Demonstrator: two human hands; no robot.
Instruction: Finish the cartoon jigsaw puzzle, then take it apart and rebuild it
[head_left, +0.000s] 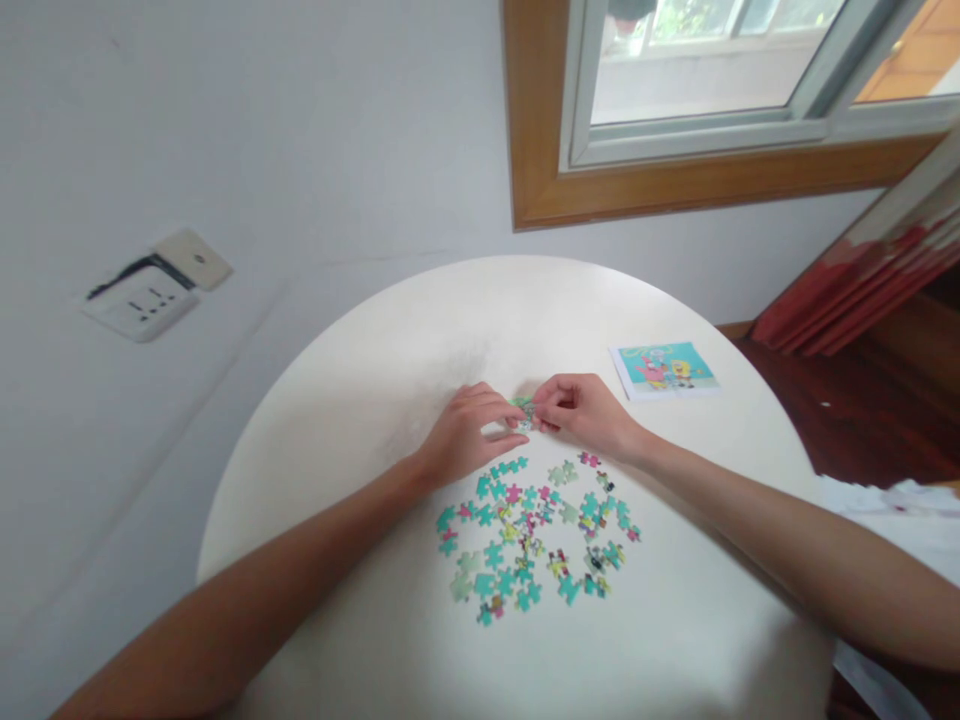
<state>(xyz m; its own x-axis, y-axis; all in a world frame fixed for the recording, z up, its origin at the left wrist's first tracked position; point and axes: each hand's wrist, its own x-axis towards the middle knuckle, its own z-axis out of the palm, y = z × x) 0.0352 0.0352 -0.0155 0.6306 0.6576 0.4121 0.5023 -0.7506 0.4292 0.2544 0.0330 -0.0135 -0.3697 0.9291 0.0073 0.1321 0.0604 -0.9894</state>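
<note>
Several joined jigsaw puzzle pieces (527, 422), green and greyish, sit between my two hands near the middle of the white table. From the left, my left hand (474, 425) bends round them, its index finger touching their edge and its thumb just below. My right hand (576, 405) pinches at their right side, thumb against fingers; the fingers hide part of what is held. Closer to me lies a loose spread of puzzle pieces (493, 553) in teal, yellow, pink and pale green.
A picture card (667, 371) with cartoon figures on teal lies right of my right hand. The round white table (360, 400) meets the wall, which has a power socket (142, 302). A wood-framed window (536, 190) and a red-and-white curtain (847, 280) are beyond.
</note>
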